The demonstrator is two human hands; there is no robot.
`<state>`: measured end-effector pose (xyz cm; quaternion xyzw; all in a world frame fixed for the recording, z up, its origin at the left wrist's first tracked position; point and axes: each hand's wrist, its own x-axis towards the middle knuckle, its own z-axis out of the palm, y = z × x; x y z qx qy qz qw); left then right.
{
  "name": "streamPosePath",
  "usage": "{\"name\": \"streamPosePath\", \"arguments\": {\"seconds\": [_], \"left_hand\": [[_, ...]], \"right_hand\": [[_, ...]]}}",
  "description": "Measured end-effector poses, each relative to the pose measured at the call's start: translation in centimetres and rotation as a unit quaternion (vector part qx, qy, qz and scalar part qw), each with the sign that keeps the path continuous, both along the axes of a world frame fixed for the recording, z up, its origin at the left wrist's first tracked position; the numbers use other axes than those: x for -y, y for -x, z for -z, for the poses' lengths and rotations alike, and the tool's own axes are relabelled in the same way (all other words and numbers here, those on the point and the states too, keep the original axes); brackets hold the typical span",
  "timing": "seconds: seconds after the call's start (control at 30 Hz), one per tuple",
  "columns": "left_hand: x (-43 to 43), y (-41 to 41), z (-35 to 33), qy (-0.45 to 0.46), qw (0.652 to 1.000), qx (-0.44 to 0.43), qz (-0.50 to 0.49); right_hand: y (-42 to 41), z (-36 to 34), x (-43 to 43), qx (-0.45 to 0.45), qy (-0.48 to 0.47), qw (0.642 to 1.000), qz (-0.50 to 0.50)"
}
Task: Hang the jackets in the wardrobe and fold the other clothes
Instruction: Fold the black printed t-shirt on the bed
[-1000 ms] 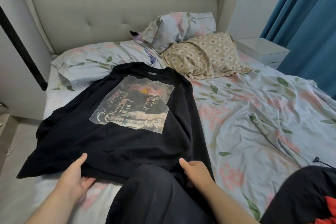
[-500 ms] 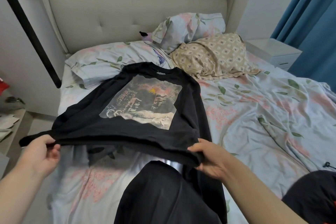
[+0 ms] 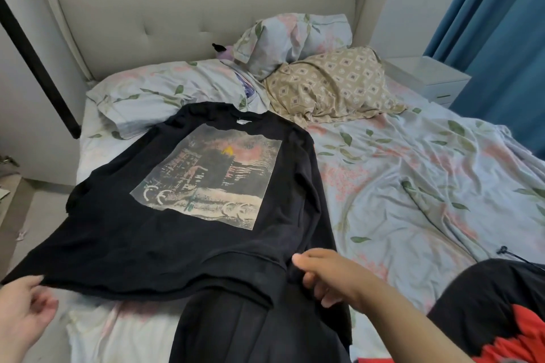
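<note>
Black jersey, spread print-up over the near side of the bed (image 3: 413,186), collar toward the headboard (image 3: 177,23): a flat starting shape for folding, and with no zip or front opening in view, probably one of the clothes to fold rather than hang. Pinches the lower-left corner of the black sweatshirt (image 3: 177,244) in the left hand (image 3: 23,306), fingers curled round the hem and holding it just clear of the floral sheet. Grips the lower-right corner in the right hand (image 3: 330,277), thumb on top, fingers tucked beneath. Holds the two corners well apart, most likely to draw the hem taut and flatten the body before any side comes in. Shows the right sleeve lying down along the body's edge, inside the outline, which suits a fold; cannot tell where the left sleeve ends, since that side runs toward the bed's edge. Drapes the hem over a dark garment (image 3: 250,333) running toward the camera, trousers or a clothed leg, cannot tell which. Shows a black-and-red garment (image 3: 501,327) at the lower right, apart from the sweatshirt, presumably waiting its turn. Has the floral pillow (image 3: 295,38) and beige patterned pillow (image 3: 333,85) up by the headboard, out of the working area. Looks early in this fold: no crease made yet.
</note>
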<state>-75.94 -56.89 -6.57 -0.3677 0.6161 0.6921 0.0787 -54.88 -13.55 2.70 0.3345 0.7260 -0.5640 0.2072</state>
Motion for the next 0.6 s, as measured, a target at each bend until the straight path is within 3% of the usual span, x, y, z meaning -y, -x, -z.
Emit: {"name": "streamPosePath", "arguments": {"seconds": [0.07,0.13,0.2,0.3,0.37,0.5,0.57,0.6], "left_hand": [[-2.0,0.1,-0.9,0.016,0.999,-0.025,0.024],[-5.5,-0.7,-3.0,0.051,0.994,-0.063,0.072],[-9.8,-1.8,-4.9,0.096,0.974,-0.144,0.145],[-16.6,-4.0,-7.6,0.151,0.904,-0.249,0.313],[-20.3,-5.0,-8.9,0.209,0.835,-0.266,0.435],[-25.0,-5.9,-9.1,0.264,0.685,-0.168,0.658],[-25.5,-6.5,-8.3,0.284,0.632,-0.138,0.708],[-25.5,-6.6,-8.0,0.304,0.623,-0.148,0.706]], "right_hand": [[-0.5,2.9,-2.0,0.015,-0.125,0.990,0.068],[-1.8,6.1,-2.9,0.081,-0.278,0.956,0.048],[-2.9,8.5,-2.8,0.109,-0.309,0.944,0.046],[-3.4,9.5,-3.0,0.117,-0.280,0.948,0.099],[-3.5,9.5,-3.5,0.127,-0.252,0.954,0.106],[-4.2,8.4,-5.4,0.070,-0.119,0.978,0.157],[-4.3,7.4,-7.0,0.019,-0.046,0.971,0.232],[-4.2,6.8,-7.8,-0.001,-0.041,0.965,0.258]]}}
